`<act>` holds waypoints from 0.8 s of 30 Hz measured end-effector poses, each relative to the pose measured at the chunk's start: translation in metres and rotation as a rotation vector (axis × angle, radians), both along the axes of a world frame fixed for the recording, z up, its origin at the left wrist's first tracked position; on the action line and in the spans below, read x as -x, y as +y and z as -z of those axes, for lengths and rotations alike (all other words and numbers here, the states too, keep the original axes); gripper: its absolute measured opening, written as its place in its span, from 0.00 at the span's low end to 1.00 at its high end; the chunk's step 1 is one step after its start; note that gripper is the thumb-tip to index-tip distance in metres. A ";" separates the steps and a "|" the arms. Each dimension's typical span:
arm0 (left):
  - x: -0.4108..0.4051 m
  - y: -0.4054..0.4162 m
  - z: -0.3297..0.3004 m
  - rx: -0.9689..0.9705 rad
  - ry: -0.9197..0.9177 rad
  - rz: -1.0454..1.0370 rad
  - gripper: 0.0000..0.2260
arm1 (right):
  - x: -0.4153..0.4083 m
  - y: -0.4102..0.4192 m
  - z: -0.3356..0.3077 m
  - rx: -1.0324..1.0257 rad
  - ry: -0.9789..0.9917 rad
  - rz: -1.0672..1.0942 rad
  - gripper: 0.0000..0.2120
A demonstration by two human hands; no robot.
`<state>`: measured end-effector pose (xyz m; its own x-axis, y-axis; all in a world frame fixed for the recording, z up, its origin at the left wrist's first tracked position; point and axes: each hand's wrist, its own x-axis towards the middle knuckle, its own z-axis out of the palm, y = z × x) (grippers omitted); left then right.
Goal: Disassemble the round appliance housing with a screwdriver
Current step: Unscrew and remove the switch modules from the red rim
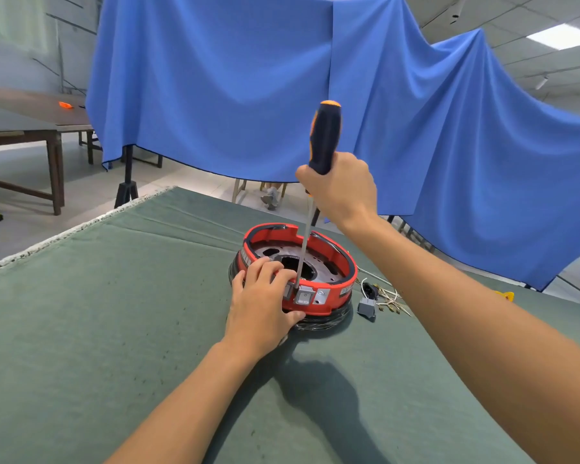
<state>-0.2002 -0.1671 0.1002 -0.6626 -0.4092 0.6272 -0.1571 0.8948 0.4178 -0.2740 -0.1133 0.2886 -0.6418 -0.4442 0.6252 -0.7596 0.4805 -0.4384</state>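
1. The left hand (262,306) lies nearest, fingers curled over the near rim of the red housing (335,289), thumb against its outer wall. Judging by that clamp, it is there to stop the ring from sliding or turning under the tool.
2. The housing sits on the green cloth (114,313) that covers the table, open side up, with a grey switch (303,298) on its front wall.
3. Just right of it lie a loose grey plug (366,308) and thin wires (390,298), apart from the housing, apparently parts already out.
4. The screwdriver (323,139) stands nearly upright, its tip down at the rim beside the left fingers, probably on a screw or catch by the switch.
5. The right hand (342,192) is wrapped tight round the lower handle, placed high for downward push and twist.
6. Behind hangs a blue sheet (215,78).
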 end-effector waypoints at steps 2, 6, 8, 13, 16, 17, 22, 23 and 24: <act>-0.001 0.000 -0.001 0.001 -0.002 0.008 0.28 | -0.003 0.014 0.005 0.052 0.016 0.010 0.13; -0.002 0.000 -0.002 0.007 -0.012 0.000 0.28 | -0.012 0.028 0.015 0.085 0.102 -0.022 0.15; -0.002 0.000 -0.002 0.004 -0.014 0.000 0.28 | -0.019 0.025 0.017 0.078 0.178 -0.088 0.18; -0.002 -0.001 -0.002 0.009 -0.041 -0.011 0.28 | -0.032 0.009 0.019 -0.011 0.336 -0.150 0.22; -0.002 -0.002 -0.003 0.011 -0.021 -0.002 0.28 | -0.030 0.001 0.017 -0.046 0.346 -0.152 0.21; -0.003 -0.001 -0.003 0.019 -0.010 -0.002 0.28 | -0.029 -0.001 0.017 -0.059 0.337 -0.148 0.20; -0.002 0.001 -0.005 0.013 0.007 -0.023 0.28 | -0.019 -0.015 0.010 -0.155 0.269 -0.113 0.18; -0.002 0.001 -0.005 -0.001 0.008 -0.020 0.28 | -0.018 -0.019 0.009 -0.178 0.257 -0.110 0.18; -0.001 0.001 -0.006 -0.014 0.007 -0.015 0.28 | -0.016 -0.023 0.008 -0.198 0.241 -0.110 0.18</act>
<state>-0.1989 -0.1663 0.1058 -0.6522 -0.4283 0.6255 -0.1680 0.8862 0.4317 -0.2578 -0.1363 0.2809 -0.4274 -0.6309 0.6476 -0.8821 0.4480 -0.1457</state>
